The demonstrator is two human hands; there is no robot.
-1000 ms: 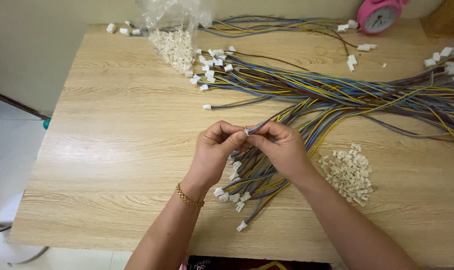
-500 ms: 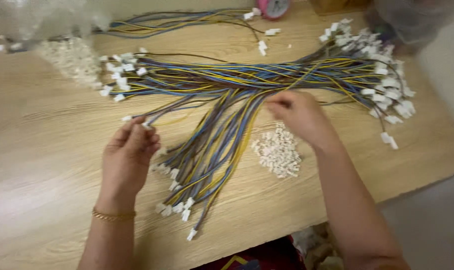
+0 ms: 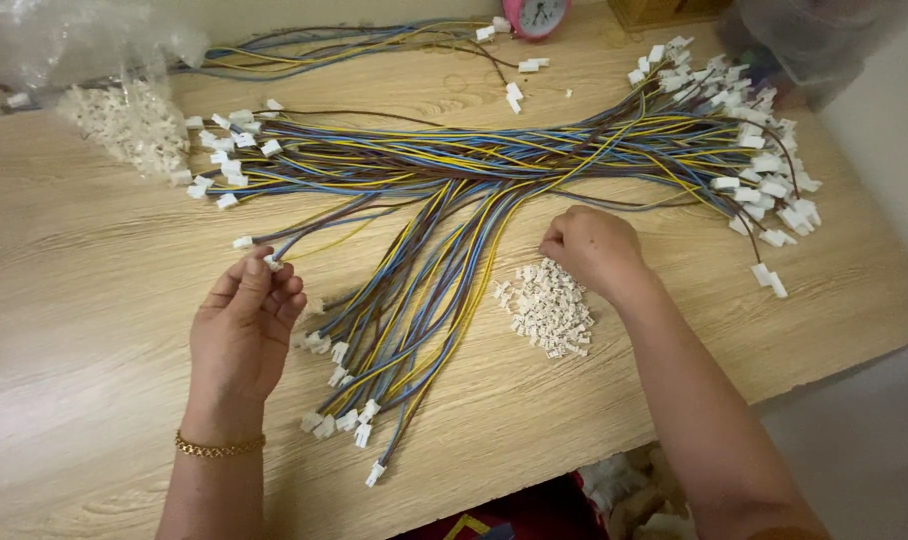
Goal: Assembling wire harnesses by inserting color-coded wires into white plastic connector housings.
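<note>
On the wooden table (image 3: pixel 94 300), left of the big wire harness bundle (image 3: pixel 444 200), the left hand (image 3: pixel 242 325) pinches one wire end with a white connector (image 3: pixel 272 263) between thumb and fingertips, fingers closed on it. Right of the bundle's lower fan, the right hand (image 3: pixel 589 248) is curled, fingertips down at the top edge of the small pile of white plastic housings (image 3: pixel 546 308); cannot tell if it grips one yet.

Judgement: to do this well, take a single housing from the pile, turn its open side toward the terminal, keep the held wire end clear of the other leads, and push straight so nothing bends.

Packaging: a clear plastic bag (image 3: pixel 64 45) lies crumpled above and left of the bundle, a second heap of white housings (image 3: pixel 129 125) spilling beside it. A pink round clock (image 3: pixel 536 15) sits above the bundle at the table's far edge. Another clear bag (image 3: pixel 814 40) is at the far right. No readable labels or signs.
</note>
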